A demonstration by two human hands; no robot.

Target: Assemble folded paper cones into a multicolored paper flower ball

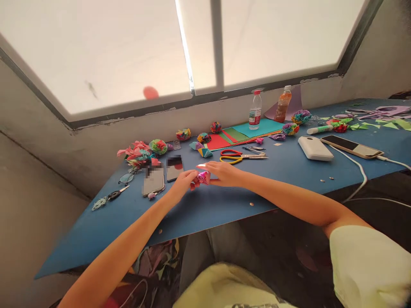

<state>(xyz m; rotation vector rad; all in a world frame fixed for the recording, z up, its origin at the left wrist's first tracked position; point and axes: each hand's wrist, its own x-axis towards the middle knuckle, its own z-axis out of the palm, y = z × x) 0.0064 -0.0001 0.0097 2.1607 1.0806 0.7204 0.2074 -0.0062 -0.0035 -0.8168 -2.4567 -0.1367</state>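
A person in a pale short-sleeved top worked on a small pink folded piece (203,178) at a blue counter (208,209), holding it just above the surface near the front edge. The left hand (186,180) gripped its left side while the right hand (224,173) grasped it from the other, fingers stretched across the top. Red-and-yellow-handled scissors (244,157) lay just beyond the right hand, and a dark phone (175,168) lay near the left. Behind them were colored paper sheets (262,128), a clear bottle (254,114) and an amber-filled bottle (283,107).
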